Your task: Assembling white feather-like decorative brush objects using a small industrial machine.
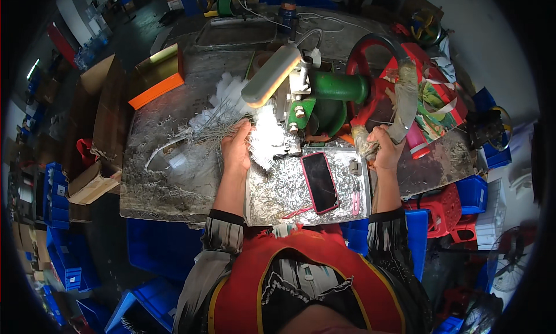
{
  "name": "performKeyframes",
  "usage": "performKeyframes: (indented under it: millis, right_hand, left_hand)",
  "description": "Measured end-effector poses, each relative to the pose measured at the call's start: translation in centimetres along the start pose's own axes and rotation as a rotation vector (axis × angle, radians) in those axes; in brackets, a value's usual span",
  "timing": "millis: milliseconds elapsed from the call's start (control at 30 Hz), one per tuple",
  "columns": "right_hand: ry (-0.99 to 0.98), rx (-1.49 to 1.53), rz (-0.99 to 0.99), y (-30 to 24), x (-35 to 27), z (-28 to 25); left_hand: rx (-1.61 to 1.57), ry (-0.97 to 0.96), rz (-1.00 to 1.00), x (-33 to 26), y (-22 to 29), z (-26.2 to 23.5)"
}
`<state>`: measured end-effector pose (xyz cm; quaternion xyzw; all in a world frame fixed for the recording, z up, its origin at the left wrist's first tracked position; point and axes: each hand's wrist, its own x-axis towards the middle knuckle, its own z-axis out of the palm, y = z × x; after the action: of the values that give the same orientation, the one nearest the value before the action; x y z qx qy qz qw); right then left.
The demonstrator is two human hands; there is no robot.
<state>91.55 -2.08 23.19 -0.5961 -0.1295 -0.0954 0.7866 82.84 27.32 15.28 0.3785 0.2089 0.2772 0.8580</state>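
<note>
A green hand press (pixel 339 88) with a red handwheel (pixel 360 59) stands on the bench before me. My right hand (pixel 385 148) is closed around the wheel's tape-wrapped handle (pixel 364 141). Left of the press head, my left hand (pixel 236 148) grips the edge of a white comb-like piece (pixel 265 138), its far end close to the press tooling (pixel 289 144). Glare from the lamp (pixel 272 76) washes out that piece's detail. Behind my left fingers lies a loose bundle of thin wire-like strands (pixel 200 131), with a white fluffy-looking heap (pixel 229 96) beyond.
A foil-covered tray (pixel 272 189) near me carries a red-edged phone (pixel 319 182), a pink-handled small tool (pixel 355 199) and a small metal block (pixel 354 167). An orange bin (pixel 159 85) and cardboard box (pixel 98 114) stand left. A colourful bag (pixel 434 102) sits right.
</note>
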Motion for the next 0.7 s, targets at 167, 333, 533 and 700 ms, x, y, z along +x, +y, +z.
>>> performKeyframes:
  millis: [167,333,533,700]
  right_hand:
    - [-0.067,-0.031,-0.158,1.5,0.2,-0.3]
    - [0.064,-0.031,0.078,-1.6,0.6,0.5]
    - [0.067,-0.07,0.163,-2.9,1.1,0.6]
    - [0.053,-0.013,0.153,-2.5,1.1,0.5]
  left_hand:
    - [-0.034,-0.019,0.001,-0.1,-0.1,0.2]
    - [-0.03,-0.001,-0.016,-0.2,-0.1,-0.3]
    - [-0.026,0.0,-0.032,-0.1,-0.2,-0.1]
    - [-0.022,-0.011,-0.047,-0.1,-0.1,-0.3]
